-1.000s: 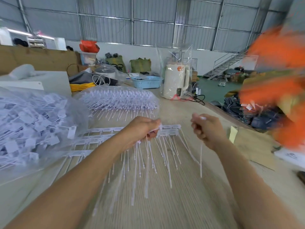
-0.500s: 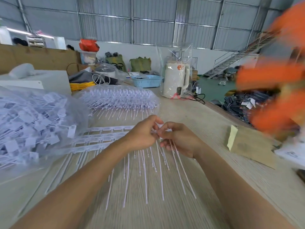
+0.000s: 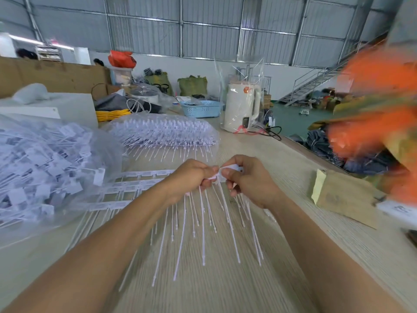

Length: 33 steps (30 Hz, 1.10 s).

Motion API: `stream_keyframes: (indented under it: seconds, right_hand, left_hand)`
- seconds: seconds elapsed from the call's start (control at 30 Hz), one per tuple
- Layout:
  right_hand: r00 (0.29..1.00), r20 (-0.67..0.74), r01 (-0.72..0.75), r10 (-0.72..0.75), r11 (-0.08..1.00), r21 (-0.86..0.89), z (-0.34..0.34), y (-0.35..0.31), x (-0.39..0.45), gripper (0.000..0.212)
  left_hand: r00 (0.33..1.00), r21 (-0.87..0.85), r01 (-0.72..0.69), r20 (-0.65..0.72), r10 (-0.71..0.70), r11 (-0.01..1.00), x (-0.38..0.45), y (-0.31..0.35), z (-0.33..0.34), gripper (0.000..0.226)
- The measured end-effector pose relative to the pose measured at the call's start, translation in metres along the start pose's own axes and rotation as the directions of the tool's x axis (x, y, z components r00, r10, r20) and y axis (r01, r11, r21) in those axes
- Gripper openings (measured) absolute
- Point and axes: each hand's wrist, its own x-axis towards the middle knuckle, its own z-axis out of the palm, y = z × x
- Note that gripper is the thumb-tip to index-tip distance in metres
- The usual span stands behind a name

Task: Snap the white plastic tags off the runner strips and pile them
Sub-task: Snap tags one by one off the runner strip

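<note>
held strip (image 3: pixel 158 172): white runner, tags side by side, thin tails hanging toward the bench; its right end is gripped between both hands.
tag (image 3: pixel 233 167): white, small, at that strip's right end, pinched in the right hand.
other strips (image 3: pixel 126 188): two more runners flat on the bench, just nearer than the held one, tails pointing near.
pile (image 3: pixel 42 170): loose white tags heaped in clear plastic, far left.

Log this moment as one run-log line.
step: snapping tag | left hand: grips runner strip | right hand: pinches tag | pile: left
</note>
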Motion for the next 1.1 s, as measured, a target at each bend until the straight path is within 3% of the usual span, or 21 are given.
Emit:
stream_keyframes:
  seconds: [0.1,0.2,0.23,0.27,0.3,0.33,0.4,0.6,0.77,0.9,1.0,1.1]
  right_hand:
    - [0.995,-0.017,0.089,-0.093,0.982,-0.167,-0.001,-0.005,-0.002,0.016]
    - [0.975,-0.196,0.05,-0.108,0.958,-0.283,-0.016,-0.003,-0.001,0.016]
    - [0.956,-0.291,-0.02,-0.036,0.982,-0.188,-0.029,-0.001,0.001,0.013]
    - [0.931,-0.354,-0.093,0.095,0.995,0.024,-0.042,0.0,0.003,0.011]
    - [0.91,-0.333,-0.142,0.246,0.941,0.307,-0.054,0.0,0.004,0.009]
    - [0.902,-0.244,-0.17,0.356,0.812,0.558,-0.062,-0.001,0.005,0.008]
    - [0.906,-0.052,-0.244,0.419,0.62,0.746,-0.066,-0.003,0.006,0.01]
    - [0.909,0.137,-0.409,0.393,0.782,0.471,-0.027,-0.012,0.001,0.01]
    - [0.936,0.057,-0.351,0.347,0.932,0.096,-0.009,-0.009,0.0,0.019]
    - [0.945,0.068,-0.327,0.32,0.923,0.204,0.0,-0.006,-0.003,0.019]
    - [0.974,0.016,-0.222,0.226,0.936,0.274,0.002,-0.007,-0.003,0.017]
    - [0.986,0.0,-0.159,0.165,0.951,0.266,0.0,-0.007,-0.001,0.012]
  left_hand:
    - [0.973,-0.287,0.202,0.167,-0.159,0.936,-0.002,0.007,0.001,0.034]
    - [0.943,-0.291,0.285,0.259,-0.211,0.913,-0.007,0.01,-0.003,0.027]
    - [0.956,-0.25,0.238,0.231,-0.18,0.939,-0.007,0.01,-0.005,0.028]
    - [0.975,-0.195,0.164,0.18,-0.129,0.967,-0.007,0.009,-0.006,0.031]
    - [0.989,-0.133,0.09,0.126,-0.073,0.987,-0.008,0.01,-0.006,0.031]
    - [0.995,-0.07,0.038,0.091,-0.031,0.997,-0.008,0.011,-0.006,0.027]
    - [0.997,0.032,0.011,0.073,-0.013,0.999,-0.006,0.01,-0.003,0.019]
    - [0.996,0.258,-0.049,0.089,0.027,0.965,-0.005,0.008,0.0,0.036]
    - [0.995,0.291,-0.098,0.037,0.091,0.952,-0.001,0.005,-0.001,0.028]
    - [0.99,0.231,-0.135,0.003,0.138,0.964,0.0,0.005,-0.003,0.032]
    - [0.994,0.142,-0.108,-0.008,0.11,0.984,0.002,0.002,-0.006,0.034]
    - [0.999,0.144,-0.033,-0.017,0.036,0.989,0.001,-0.003,-0.011,0.014]
